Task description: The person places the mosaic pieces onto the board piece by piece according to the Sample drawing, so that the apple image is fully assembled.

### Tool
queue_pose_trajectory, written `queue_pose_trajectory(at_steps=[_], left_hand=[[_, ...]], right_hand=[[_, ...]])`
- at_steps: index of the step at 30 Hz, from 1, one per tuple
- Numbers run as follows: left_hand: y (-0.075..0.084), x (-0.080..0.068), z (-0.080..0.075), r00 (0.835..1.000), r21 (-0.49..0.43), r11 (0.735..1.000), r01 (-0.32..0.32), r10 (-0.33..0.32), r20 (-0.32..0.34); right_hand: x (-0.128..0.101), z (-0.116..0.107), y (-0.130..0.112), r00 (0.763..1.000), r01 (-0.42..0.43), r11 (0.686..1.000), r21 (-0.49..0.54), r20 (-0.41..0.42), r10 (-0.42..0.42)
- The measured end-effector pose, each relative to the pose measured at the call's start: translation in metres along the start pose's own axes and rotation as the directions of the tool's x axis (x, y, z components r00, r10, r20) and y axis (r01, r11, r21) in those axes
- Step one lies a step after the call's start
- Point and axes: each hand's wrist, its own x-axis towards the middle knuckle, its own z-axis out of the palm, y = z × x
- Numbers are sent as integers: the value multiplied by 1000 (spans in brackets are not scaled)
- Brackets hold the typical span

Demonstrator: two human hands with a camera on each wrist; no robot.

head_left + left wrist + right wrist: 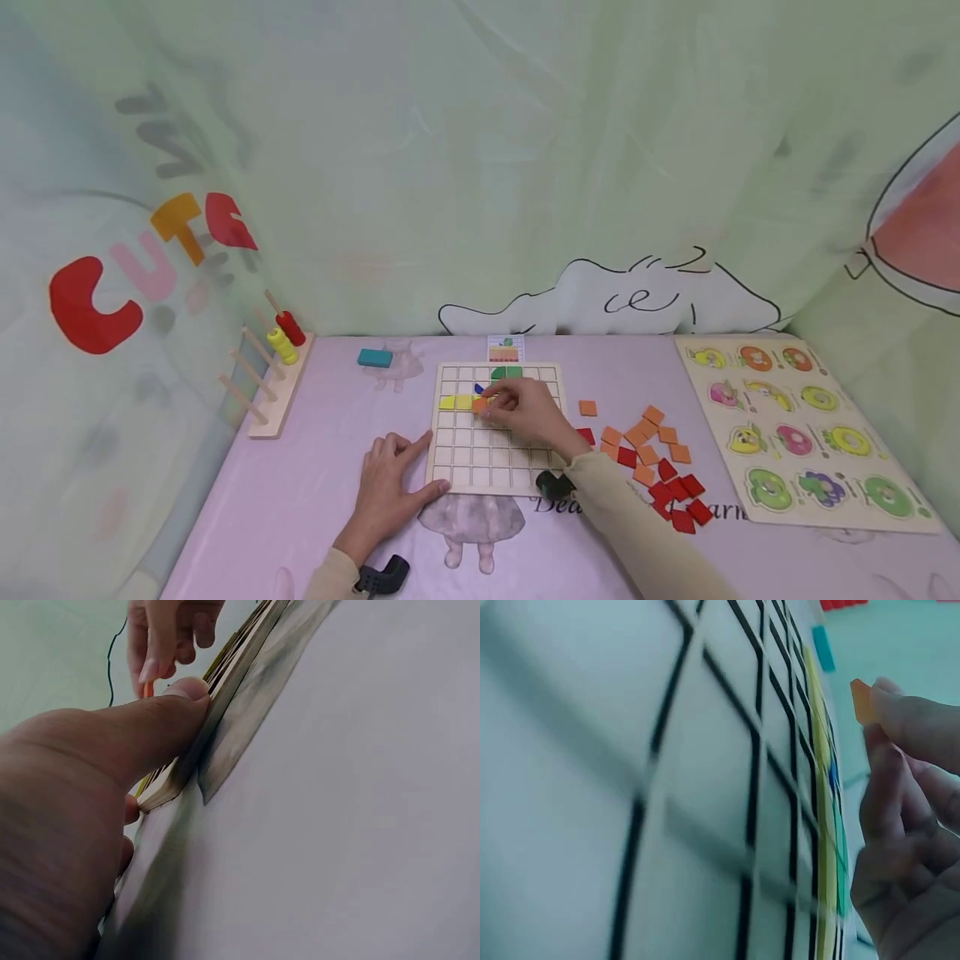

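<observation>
Between the fingertips (885,712) of the right hand (528,414), a small orange tile (862,701) is pinched by its edge and held just above the gridded wooden board (498,467), beside two yellow tiles (455,402) already seated in the third row. The thumb and forefinger are closed narrowly on the tile, as the right wrist view shows; the remaining fingers are curled loosely beneath. Green pieces (507,372) and a blue piece (478,388) are seen lying in the rows above.

The left hand (390,487) is laid flat on the lilac tablecloth (300,500), fingers straight and holding nothing, its thumb (142,727) pressed against the board's near left edge so that the board is steadied.

The placing is judged best done by lowering the tile level and square to the cell next to the yellow ones, with the pinch released only once all four edges are seated, and the brace on the board kept meanwhile.

To the right of the board, a loose scatter of orange and red tiles (652,462) is spread on the cloth. Farther right a fruit peg puzzle (802,433) is laid out. At the far left a wooden peg rack (270,383) with red and yellow rings is stood, with a teal block (375,357) near it and a small pattern card (506,347) propped behind the board.
</observation>
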Motion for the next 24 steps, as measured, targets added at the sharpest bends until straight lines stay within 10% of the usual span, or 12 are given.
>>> queue_pose_trajectory(at_steps=[24], left_hand=[[-1, -1, 0, 1000, -1, 1000, -13, 13, -8]], right_hand=[[13, 42, -36, 999, 13, 971, -240, 49, -2]])
